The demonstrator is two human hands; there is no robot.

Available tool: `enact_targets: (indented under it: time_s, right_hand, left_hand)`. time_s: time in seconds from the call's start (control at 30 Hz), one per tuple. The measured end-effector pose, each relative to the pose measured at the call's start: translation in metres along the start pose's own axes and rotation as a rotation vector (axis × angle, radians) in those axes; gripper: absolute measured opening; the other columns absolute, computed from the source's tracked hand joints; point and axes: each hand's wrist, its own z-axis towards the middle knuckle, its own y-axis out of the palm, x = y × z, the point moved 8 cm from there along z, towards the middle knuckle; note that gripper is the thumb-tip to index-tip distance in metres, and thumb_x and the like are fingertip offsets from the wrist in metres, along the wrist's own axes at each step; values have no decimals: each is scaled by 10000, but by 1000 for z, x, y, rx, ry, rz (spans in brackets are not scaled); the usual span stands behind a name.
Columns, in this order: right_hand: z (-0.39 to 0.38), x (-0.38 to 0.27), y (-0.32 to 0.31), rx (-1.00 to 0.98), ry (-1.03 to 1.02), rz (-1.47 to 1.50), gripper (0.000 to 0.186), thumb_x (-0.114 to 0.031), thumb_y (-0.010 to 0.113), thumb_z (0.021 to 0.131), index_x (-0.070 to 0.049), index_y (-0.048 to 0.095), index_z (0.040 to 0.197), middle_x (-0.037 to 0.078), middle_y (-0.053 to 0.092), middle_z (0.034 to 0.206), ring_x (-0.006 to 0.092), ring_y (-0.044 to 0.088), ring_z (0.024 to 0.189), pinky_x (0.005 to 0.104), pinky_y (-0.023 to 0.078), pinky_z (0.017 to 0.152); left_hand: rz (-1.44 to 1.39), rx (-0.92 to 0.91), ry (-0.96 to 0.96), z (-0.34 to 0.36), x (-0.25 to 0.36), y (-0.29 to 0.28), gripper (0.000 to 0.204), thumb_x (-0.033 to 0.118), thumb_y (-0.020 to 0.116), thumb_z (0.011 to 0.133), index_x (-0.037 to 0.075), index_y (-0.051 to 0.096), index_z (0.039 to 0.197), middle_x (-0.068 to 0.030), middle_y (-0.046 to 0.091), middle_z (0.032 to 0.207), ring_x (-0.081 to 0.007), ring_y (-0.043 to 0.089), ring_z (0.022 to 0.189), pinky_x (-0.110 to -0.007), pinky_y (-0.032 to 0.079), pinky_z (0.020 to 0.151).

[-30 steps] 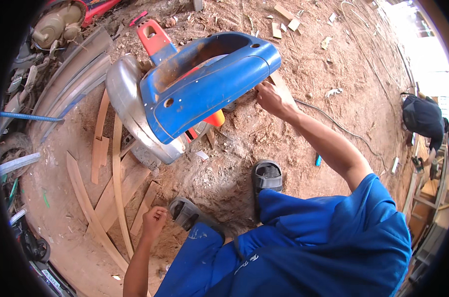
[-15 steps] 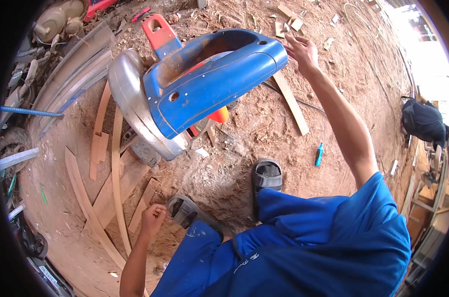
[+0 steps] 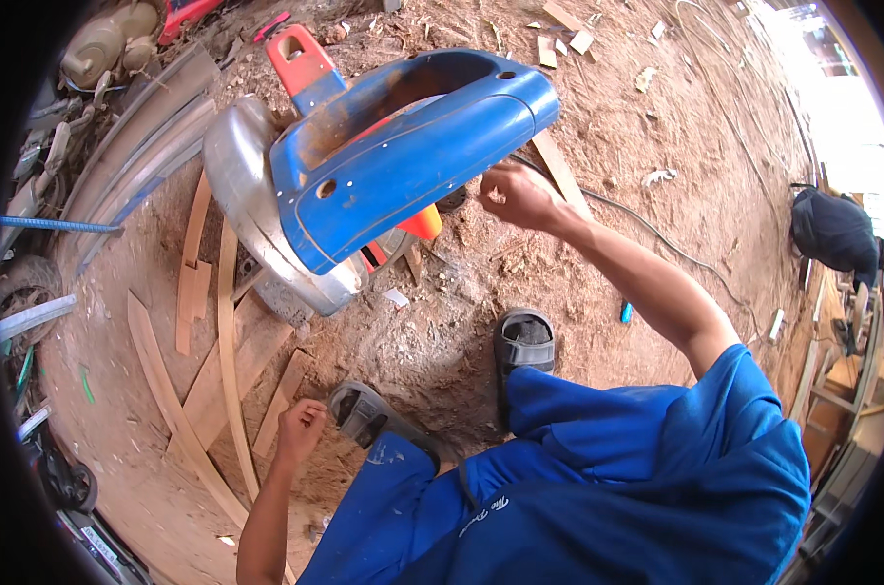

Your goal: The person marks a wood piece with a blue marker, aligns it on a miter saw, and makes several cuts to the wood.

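Note:
A large blue power tool with a silver blade guard, resembling a chop saw point(image 3: 403, 166), fills the upper middle. Its red and blue bracket point(image 3: 306, 66) points up, and an orange part shows beneath the body. Just below the right end of that body is my right hand point(image 3: 525, 197), fingers curled in with a small gap by the thumb; it appears to hold nothing. At the lower left, my left hand point(image 3: 301, 429) is a loose fist beside my left sandal point(image 3: 364, 409), with no object visible in it.
Long thin wood strips point(image 3: 230, 361) lie on the dirt at left. Scrap wood blocks point(image 3: 547, 52) lie at the top, near a wood strip point(image 3: 559, 174). A dark cord point(image 3: 647, 226) crosses the ground. Part of a blue marker point(image 3: 626, 312) shows beside my right forearm; a dark backpack point(image 3: 832, 229) is far right.
My right hand has come down and left from the tool's far end, its spread fingers now curled. My forearm now partly hides the marker. My left hand is unmoved; the view shifted slightly.

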Motion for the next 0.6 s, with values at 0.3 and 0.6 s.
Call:
enact_targets:
  time_s: [0.3, 0.6]
  right_hand:
    - [-1, 65, -69, 136, 450, -44, 266, 77, 555, 881, -9, 652, 1114, 175, 626, 1231, 335, 592, 1174, 460, 491, 1003]
    - [-15, 81, -67, 118, 514, -16, 189, 1, 653, 877, -26, 650, 1065, 181, 561, 1295, 377, 561, 1194, 476, 471, 1017]
  left_hand:
    - [59, -1, -17, -2, 1, -1, 105, 73, 664, 899, -15, 691, 951, -42, 656, 720, -80, 590, 649, -269, 484, 594]
    - [31, 9, 28, 6, 4, -1, 109, 79, 666, 903, -21, 687, 941, -46, 659, 712, -73, 589, 642, -271, 485, 588]
